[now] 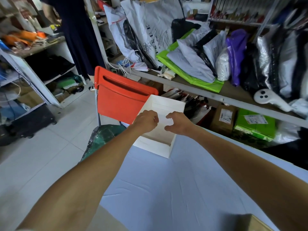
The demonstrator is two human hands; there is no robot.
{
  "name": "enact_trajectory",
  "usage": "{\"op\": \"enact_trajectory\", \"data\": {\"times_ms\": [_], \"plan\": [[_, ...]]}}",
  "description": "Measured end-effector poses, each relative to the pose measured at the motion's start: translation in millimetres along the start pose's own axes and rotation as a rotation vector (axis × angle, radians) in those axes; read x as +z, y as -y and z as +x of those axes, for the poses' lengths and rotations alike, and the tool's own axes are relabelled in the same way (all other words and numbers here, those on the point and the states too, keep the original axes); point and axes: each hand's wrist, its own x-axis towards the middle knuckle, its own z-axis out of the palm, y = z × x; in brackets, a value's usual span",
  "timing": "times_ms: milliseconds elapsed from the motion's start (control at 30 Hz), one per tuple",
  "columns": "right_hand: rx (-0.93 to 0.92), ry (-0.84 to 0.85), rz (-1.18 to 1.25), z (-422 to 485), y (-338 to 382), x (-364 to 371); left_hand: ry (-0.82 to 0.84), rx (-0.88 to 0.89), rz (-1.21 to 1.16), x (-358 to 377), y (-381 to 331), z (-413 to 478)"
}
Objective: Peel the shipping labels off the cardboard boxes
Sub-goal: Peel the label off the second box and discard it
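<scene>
A white box (160, 124) stands open at the far end of a table covered in a pale blue cloth (175, 189), and both bare arms reach out to it. The left hand (145, 120) is over the box's left side, fingers curled in with thumb and forefinger pinched together — on what cannot be made out, since the white against white hides any label edge. The right hand (178, 124) is over the box's right side, just beside the left, its fingers and thumb spread in a loose claw, gripping nothing that can be seen.

Directly behind the box is a red plastic chair (120, 97), its back facing the table. To the left of the box, below the table's edge, sits a dark green bag (103, 139) on the tiled floor. To the right of the box, under a long shelf, are a brown cardboard box (222, 118) and a green parcel (255, 125), each bearing a printed shipping label. On the shelf above them lie grey, green and purple mailer bags and a white controller (268, 97). Beyond the chair stands a person in a dark long garment (78, 34) — only partly in view.
</scene>
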Motion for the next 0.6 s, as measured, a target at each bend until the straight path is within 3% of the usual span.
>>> {"op": "enact_trajectory", "data": {"times_ms": [267, 600], "plan": [[0.164, -0.071, 0.027, -64.0, -46.1, -14.6, 0.098, 0.153, 0.033, 43.6, -61.9, 0.0], [0.389, -0.137, -0.018, -225.2, -157.8, -57.7, 0.239, 0.411, 0.033, 121.6, -221.6, -52.5]]}}
